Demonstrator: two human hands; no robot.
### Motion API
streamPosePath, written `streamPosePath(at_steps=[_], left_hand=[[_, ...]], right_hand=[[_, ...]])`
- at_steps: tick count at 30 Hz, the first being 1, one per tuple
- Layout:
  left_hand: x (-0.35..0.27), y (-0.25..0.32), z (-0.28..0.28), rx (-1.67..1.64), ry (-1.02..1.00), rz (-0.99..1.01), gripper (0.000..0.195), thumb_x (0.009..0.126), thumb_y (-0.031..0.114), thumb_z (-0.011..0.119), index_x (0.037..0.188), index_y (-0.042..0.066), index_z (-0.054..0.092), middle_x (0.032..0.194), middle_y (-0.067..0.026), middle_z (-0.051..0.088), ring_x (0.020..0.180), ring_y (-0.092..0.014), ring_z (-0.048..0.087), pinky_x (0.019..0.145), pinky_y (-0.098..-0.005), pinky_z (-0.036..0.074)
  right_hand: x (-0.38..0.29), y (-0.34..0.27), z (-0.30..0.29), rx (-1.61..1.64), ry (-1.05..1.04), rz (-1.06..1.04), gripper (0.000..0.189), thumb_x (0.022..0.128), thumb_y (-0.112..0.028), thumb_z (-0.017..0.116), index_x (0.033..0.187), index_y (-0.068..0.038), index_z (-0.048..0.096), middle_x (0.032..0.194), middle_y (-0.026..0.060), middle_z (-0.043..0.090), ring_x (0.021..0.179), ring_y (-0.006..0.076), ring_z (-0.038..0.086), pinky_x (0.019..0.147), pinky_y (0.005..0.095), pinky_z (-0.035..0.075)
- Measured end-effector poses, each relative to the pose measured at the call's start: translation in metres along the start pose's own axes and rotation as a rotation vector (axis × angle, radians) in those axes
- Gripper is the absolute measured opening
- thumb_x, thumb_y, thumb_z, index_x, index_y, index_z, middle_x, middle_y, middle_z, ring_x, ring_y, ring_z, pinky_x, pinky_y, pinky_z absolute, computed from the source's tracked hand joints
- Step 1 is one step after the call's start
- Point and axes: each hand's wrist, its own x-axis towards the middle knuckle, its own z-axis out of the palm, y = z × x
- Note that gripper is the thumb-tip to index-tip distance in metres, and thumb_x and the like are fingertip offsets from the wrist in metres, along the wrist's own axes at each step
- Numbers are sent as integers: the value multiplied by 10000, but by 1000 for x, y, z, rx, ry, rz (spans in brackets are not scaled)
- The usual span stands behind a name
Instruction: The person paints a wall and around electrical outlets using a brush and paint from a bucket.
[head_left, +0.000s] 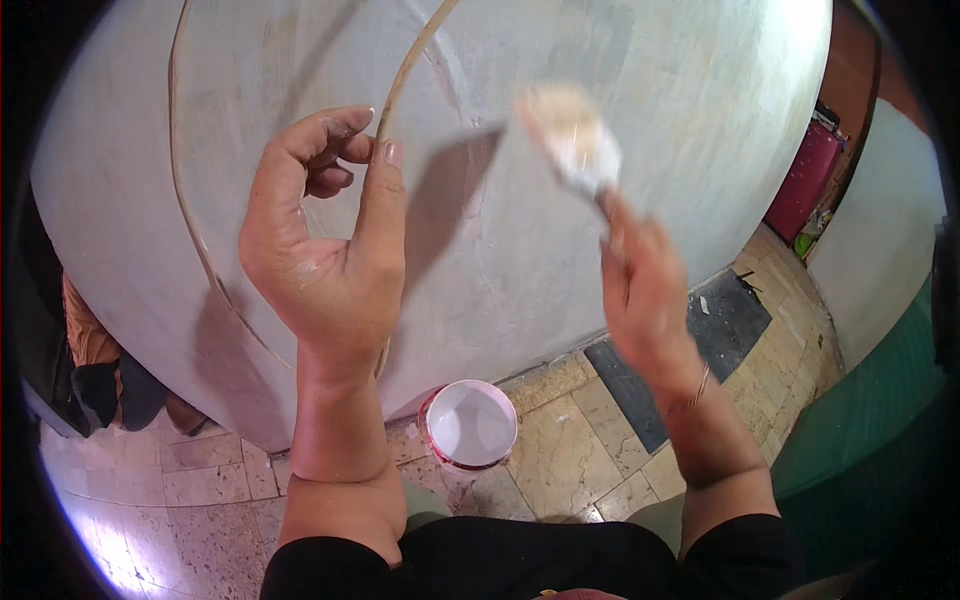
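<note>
Between the thumb and fingers of my left hand (330, 210) is a thin tan cable (407, 64), held out from the wall. My right hand (646, 277) grips the handle of a wide paintbrush (574, 139), its pale bristles pointing up and to the left. Brush and hand are blurred by motion. Before me rises a whitish painted wall (540, 270) with uneven streaks and a rough vertical crack or seam (472, 165). White specks mark the left hand's fingers and palm. Whether the bristles touch the wall I cannot tell.
A bucket (472, 424) with a white inside stands on the tiled floor (559, 450) by the wall's foot. Right of it lies a dark mat (724, 322). Green material (862, 405) hangs at the right, near a dark red case (806, 180). The cable also loops down the wall's left.
</note>
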Motion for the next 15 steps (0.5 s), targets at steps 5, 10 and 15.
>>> streamPosePath(at_steps=[5,10,15], left_hand=[[4,11,-1,-7,24,31,197,781,-22,713,966,26,665,828,-19,653,744,-85,563,675,-230,418],[7,7,-9,19,51,49,202,779,-21,715,970,25,663,835,-20,656,750,-83,566,676,-227,420],[2,6,-12,-1,32,45,201,782,-20,712,972,25,663,840,-20,657,754,-86,575,671,-227,422]], right_hand=[[99,-11,27,-16,285,-168,445,881,-30,553,1314,-131,530,862,188,566,695,388,586,608,466,479],[41,-22,84,-56,73,-90,542,879,-32,551,1407,-106,452,839,195,531,629,394,566,538,476,471],[-113,-8,61,52,-405,138,533,860,-37,597,1379,-105,494,818,146,528,632,363,563,579,451,484]])
